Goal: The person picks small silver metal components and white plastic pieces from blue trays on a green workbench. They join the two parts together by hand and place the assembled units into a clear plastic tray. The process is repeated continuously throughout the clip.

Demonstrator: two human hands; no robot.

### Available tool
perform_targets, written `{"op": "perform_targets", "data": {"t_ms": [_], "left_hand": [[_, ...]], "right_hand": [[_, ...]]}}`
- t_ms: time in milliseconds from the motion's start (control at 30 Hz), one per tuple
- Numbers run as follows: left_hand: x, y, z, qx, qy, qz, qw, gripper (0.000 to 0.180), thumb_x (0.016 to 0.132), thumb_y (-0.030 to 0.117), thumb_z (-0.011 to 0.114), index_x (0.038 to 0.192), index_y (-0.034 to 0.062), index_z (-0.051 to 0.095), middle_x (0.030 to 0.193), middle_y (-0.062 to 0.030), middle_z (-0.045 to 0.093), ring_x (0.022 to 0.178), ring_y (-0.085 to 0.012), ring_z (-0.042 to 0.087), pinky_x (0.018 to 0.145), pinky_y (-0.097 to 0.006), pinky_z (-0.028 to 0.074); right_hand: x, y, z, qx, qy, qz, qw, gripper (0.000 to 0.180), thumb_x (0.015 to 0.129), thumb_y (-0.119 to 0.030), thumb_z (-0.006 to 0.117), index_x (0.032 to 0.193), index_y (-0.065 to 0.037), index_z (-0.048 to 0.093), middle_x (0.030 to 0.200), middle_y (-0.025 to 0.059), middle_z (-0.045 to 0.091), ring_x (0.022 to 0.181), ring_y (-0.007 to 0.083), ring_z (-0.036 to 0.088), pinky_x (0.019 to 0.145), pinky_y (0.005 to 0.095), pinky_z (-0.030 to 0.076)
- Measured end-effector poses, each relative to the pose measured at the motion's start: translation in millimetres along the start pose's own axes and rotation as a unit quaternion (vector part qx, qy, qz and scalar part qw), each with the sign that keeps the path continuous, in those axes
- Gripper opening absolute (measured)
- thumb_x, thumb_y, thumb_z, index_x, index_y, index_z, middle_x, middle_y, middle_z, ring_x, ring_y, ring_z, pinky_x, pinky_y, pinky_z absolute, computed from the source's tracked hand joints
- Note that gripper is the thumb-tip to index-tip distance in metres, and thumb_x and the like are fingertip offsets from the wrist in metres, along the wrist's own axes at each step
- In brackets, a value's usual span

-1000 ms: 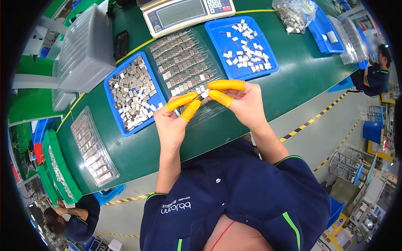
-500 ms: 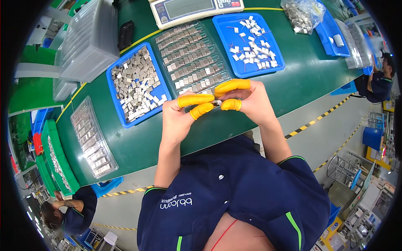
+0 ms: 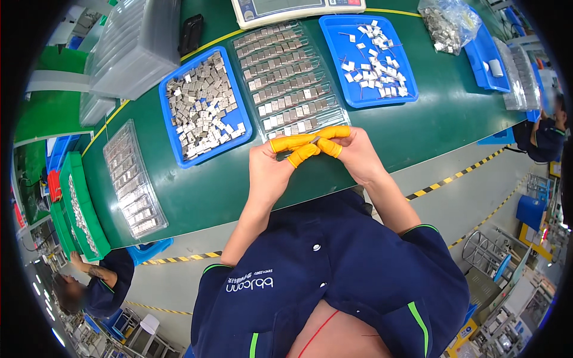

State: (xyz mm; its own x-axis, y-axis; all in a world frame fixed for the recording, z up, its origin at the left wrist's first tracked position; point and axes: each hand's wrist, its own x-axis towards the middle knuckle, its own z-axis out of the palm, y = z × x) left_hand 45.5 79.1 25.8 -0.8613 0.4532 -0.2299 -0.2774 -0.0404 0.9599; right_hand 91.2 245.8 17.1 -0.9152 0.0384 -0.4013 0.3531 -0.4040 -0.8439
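Observation:
Yellow finger cots cover the thumbs and forefingers of both my hands, which meet tip to tip near the table's front edge. My left hand (image 3: 270,170) and my right hand (image 3: 362,158) are both closed, pinching one small metallic piece (image 3: 316,141) between them. Fingers hide most of this piece, so its exact kind cannot be told. Just beyond the hands lies a clear plastic tray (image 3: 327,77) with rows of small silver-and-white parts. Left of it, a blue tray (image 3: 235,118) is heaped with loose similar parts. To the right, another blue tray (image 3: 339,37) holds white parts with thin wires.
A weighing scale (image 3: 286,8) stands at the back. Stacked clear trays (image 3: 134,51) and a filled clear tray (image 3: 136,185) are on the left. At the far right are a bag of parts (image 3: 443,33) and a blue bin (image 3: 477,53). Two people work nearby.
My hands have drawn closer together, and the fingertips now cover more of the small piece. My right fingers have tilted down over it. The whole view has shifted slightly.

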Motion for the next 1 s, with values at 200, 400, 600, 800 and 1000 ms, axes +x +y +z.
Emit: {"op": "perform_targets", "data": {"t_ms": [200, 400, 600, 800, 1000], "left_hand": [[6.0, -5.0, -7.3, 0.088, 0.104, 0.101, 0.985, 0.023, 0.079, 0.002, 0.066, 0.101, -0.0029, 0.064, 0.098, -0.009, 0.066, 0.09, -0.0132, 0.061, 0.083, -0.026, 0.046], [-5.4, -5.2, -40.7, 0.116, 0.161, 0.109, 0.974, 0.021, 0.083, 0.003, 0.062, 0.103, -0.0031, 0.064, 0.091, -0.0087, 0.067, 0.087, -0.0104, 0.06, 0.079, -0.023, 0.044], [-14.3, -9.4, -64.1, 0.098, 0.222, 0.117, 0.963, 0.02, 0.084, 0.002, 0.06, 0.103, -0.0041, 0.063, 0.089, -0.01, 0.067, 0.081, -0.0116, 0.061, 0.079, -0.023, 0.044], [-15.7, -6.4, -88.4, 0.24, 0.303, 0.149, 0.91, 0.022, 0.083, 0.003, 0.062, 0.104, -0.0033, 0.063, 0.094, -0.0091, 0.066, 0.087, -0.0129, 0.06, 0.083, -0.025, 0.044], [-6.4, 5.9, -95.0, 0.435, 0.369, 0.129, 0.811, 0.036, 0.072, 0.009, 0.072, 0.107, 0.0078, 0.065, 0.09, -0.0081, 0.062, 0.086, -0.0214, 0.055, 0.077, -0.032, 0.044]], "right_hand": [[8.9, -3.9, -14.3, -0.379, 0.124, -0.339, 0.852, 0.011, 0.072, -0.005, 0.071, 0.082, -0.004, 0.069, 0.084, 0.005, 0.066, 0.08, 0.0166, 0.061, 0.08, 0.0318, 0.046], [26.2, 0.2, -30.8, -0.571, 0.163, -0.435, 0.677, 0.014, 0.064, -0.009, 0.072, 0.077, -0.01, 0.07, 0.081, 0.0014, 0.064, 0.077, 0.0179, 0.058, 0.09, 0.0383, 0.04], [30.2, 2.4, -27.3, -0.593, 0.12, -0.433, 0.668, 0.013, 0.064, -0.009, 0.069, 0.076, -0.012, 0.071, 0.084, -0.001, 0.064, 0.086, 0.0169, 0.057, 0.092, 0.0381, 0.038], [31.1, -19.6, -33.5, -0.563, 0.095, -0.423, 0.704, 0.016, 0.066, -0.01, 0.07, 0.082, -0.011, 0.07, 0.087, 0.0009, 0.065, 0.086, 0.021, 0.056, 0.088, 0.0385, 0.039], [72.6, -52.5, -65.1, -0.619, 0.201, -0.347, 0.675, 0.026, 0.069, -0.009, 0.071, 0.094, -0.007, 0.068, 0.091, 0.0114, 0.063, 0.085, 0.0303, 0.056, 0.078, 0.0372, 0.044]]}}
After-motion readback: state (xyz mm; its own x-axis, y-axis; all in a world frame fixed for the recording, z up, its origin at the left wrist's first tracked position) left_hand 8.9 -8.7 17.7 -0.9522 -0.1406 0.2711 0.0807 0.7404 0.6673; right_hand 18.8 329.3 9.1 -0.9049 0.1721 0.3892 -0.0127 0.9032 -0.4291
